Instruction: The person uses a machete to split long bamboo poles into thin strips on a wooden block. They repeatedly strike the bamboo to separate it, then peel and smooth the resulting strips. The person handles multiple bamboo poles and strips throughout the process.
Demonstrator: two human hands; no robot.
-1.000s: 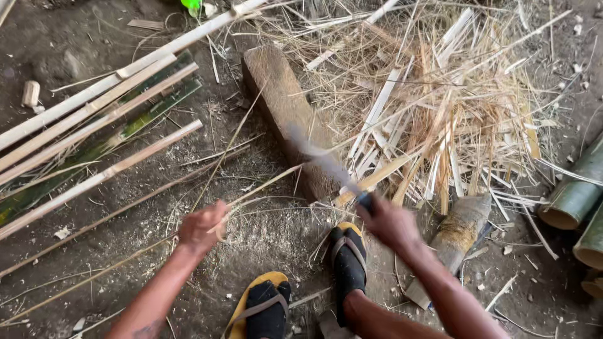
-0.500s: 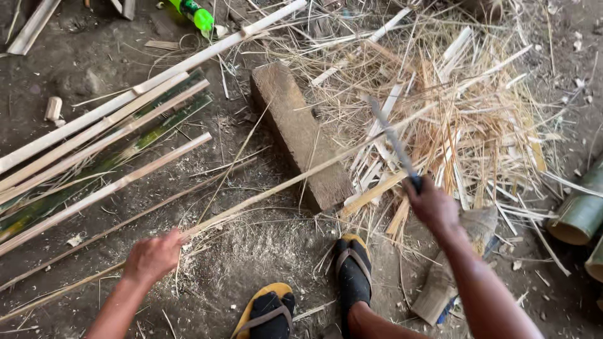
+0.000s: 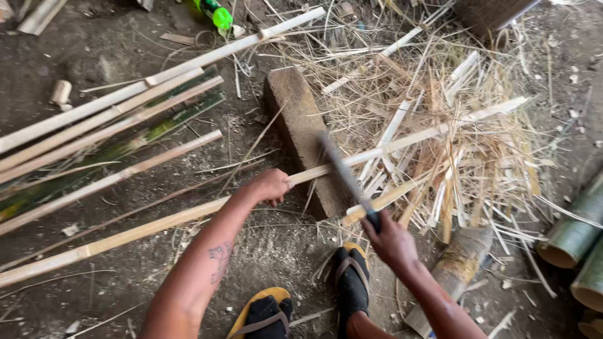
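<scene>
Left hand [image 3: 271, 186], head view: closed around a long pale bamboo strip [image 3: 157, 225] near the frame centre, knuckles up. This strip runs from about 8 o'clock at the left edge, through the grip, across the top of a wooden block [image 3: 306, 139], and on toward 2 o'clock into the litter. Right hand [image 3: 391, 240], at roughly 5 o'clock from centre: clenched on the dark handle of a long knife [image 3: 347, 179]. The blade slants up toward 11 o'clock from that fist, is blurred, and ends over the strip just beside the block; whether the edge touches the strip cannot be told.

Block: lies on bare earth, its long axis from 11 o'clock to 5 o'clock, directly under the strip. At 3 o'clock from it spreads a heap of dry bamboo shavings [image 3: 452, 150]. At 9 to 10 o'clock from the left hand, well apart, lies a bundle of split bamboo slats [image 3: 107, 135], roughly parallel to the held strip, some still green. At 12 o'clock, near the top edge, a green bottle [image 3: 217, 12]. At the right edge, about 4 o'clock, open ends of green bamboo tubes [image 3: 575, 235]. At 6 o'clock, two feet in dark sandals [image 3: 348, 282], one on a yellow sole.
</scene>
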